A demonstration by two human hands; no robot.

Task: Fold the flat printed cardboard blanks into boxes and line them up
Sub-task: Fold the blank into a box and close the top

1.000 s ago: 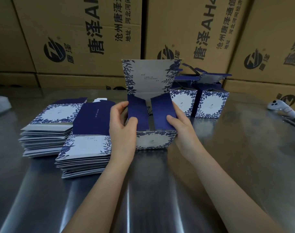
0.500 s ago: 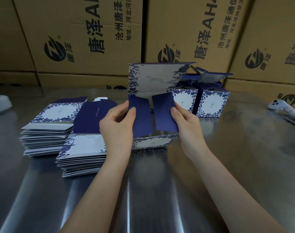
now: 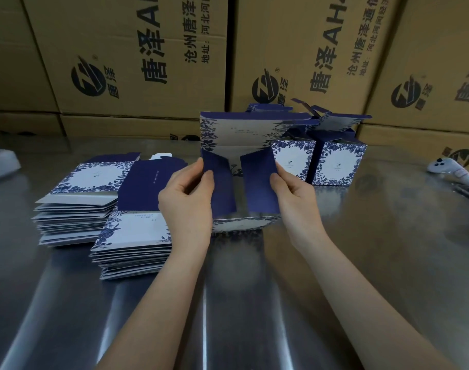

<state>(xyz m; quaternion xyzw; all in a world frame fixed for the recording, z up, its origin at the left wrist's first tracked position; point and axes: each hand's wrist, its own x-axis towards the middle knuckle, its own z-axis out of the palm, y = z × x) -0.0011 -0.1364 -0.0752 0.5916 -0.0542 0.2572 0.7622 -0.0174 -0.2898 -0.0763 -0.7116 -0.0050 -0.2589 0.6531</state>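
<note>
Half-folded box (image 3: 236, 134) is held upright on the steel desk (image 3: 254, 303), between the two grips. Left grip (image 3: 186, 198): thumb and fingers are pinched on the left navy flap (image 3: 220, 188). Right grip (image 3: 294, 193): thumb and fingers are pinched on the outer edge of the right navy flap (image 3: 260, 188). Small print on the box's white back panel is noted, too small to read.

Two stacks of flat blanks (image 3: 134, 233) lie left of the left grip. Two finished boxes (image 3: 337, 162) stand side by side just beyond the right grip. Brown cartons (image 3: 137, 49) behind both grips are printed "唐泽", "AH", "沧州唐泽通信" and "地址:河北河间". A white controller (image 3: 452, 169) lies well right of the right grip.
</note>
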